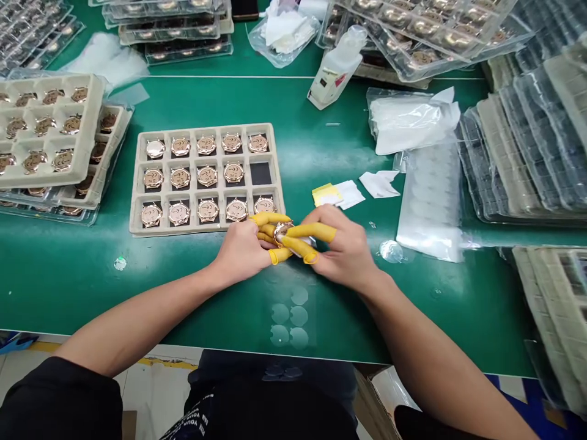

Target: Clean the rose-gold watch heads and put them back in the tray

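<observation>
Fingers [316,231] L+R pinched, w/ watch case [279,232]

The table [192,324] is green with a white line [229,76]. The held watch case [277,234] is rose gold, and the finger covers [316,231] are yellow. The tray [136,183] is cream, with black squares [261,173] under pinky-gold watch backs [207,176]. The bottle [332,64] is cloudy white with a red mark [340,79]. The shirt [261,415] is black with white letters [197,417]
</observation>
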`<state>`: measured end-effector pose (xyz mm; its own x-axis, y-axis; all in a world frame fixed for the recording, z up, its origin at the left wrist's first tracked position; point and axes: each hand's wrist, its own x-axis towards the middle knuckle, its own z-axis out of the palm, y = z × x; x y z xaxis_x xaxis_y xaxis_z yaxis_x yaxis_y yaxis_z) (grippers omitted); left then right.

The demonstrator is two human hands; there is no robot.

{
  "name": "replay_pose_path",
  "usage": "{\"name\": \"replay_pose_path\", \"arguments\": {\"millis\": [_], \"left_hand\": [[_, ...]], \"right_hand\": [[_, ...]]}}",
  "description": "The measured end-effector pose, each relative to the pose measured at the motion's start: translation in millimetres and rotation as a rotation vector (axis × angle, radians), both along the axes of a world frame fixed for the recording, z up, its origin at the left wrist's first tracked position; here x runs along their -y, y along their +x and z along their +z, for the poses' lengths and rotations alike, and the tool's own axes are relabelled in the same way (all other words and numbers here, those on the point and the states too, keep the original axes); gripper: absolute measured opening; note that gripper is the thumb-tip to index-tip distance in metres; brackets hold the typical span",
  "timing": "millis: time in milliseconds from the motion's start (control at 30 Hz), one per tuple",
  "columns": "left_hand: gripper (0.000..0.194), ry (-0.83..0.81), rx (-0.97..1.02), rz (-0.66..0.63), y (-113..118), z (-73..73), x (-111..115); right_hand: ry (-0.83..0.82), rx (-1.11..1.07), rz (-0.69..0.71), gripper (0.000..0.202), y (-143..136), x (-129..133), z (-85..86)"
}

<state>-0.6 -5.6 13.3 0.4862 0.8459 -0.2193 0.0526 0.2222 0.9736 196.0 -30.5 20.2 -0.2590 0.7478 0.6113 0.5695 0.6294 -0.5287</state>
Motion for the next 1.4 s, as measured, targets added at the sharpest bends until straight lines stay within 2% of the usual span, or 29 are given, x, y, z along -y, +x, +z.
{"name": "replay_pose_path", "arguments": {"millis": [133,233,267,333,433,500,600,667,767,900,967,1033,1133,1300,1400], "left_hand": [[0.054,0.004,0.020,0.026,0,-1.2,0],[0.054,0.026,0.036,0.064,1,-1.2,0],[0.054,0.027,0.037,0.073,1,-1.0,0],[0.054,0.039,0.023,0.079,1,-0.6,0],[0.049,0.147,-0.002,0.078,-1,-1.0,4],[0.045,0.252,0.012,0.071,-2,-2.4,7],[0.042,0.441,0.040,0.107,-3,-5.4,8],[0.041,0.584,0.044,0.160,-4,-7.0,8],[0.040,0.745,0.037,0.196,-5,-7.8,7],[0.039,0.856,0.006,0.181,-6,-8.6,7],[0.039,0.918,-0.004,0.189,-7,-9.3,6],[0.040,0.967,-0.016,0.193,-7,-9.3,5],[0.039,0.955,-0.052,0.181,-7,-6.2,5],[0.039,0.747,-0.029,0.093,-8,0.9,6],[0.040,0.680,-0.020,0.044,-8,1.3,6]], "right_hand": [[-0.012,-0.014,-0.054,0.009,-5,3,-0.3],[0.000,0.006,-0.018,0.007,-7,1,-2.1],[-0.006,0.008,-0.047,0.006,-5,-1,-3.1],[-0.023,0.036,-0.201,0.005,4,-6,-4.5],[-0.037,0.127,-0.400,0.011,27,-11,-1.8],[-0.077,0.100,-0.360,0.018,37,-9,3.9],[-0.192,-0.017,-0.127,0.021,33,1,12.9],[-0.247,-0.057,-0.022,0.019,22,7,15.4],[-0.409,-0.175,-0.015,0.022,8,10,14.0],[-0.817,-0.478,-0.037,0.050,5,7,13.4],[-0.905,-0.559,-0.041,0.058,6,6,16.0],[-0.905,-0.586,-0.043,0.057,6,6,19.3],[-0.864,-0.564,-0.053,0.050,6,8,22.8],[-0.778,-0.418,-0.080,0.039,7,10,22.8],[-0.711,-0.295,-0.068,0.035,8,10,23.2]]}}
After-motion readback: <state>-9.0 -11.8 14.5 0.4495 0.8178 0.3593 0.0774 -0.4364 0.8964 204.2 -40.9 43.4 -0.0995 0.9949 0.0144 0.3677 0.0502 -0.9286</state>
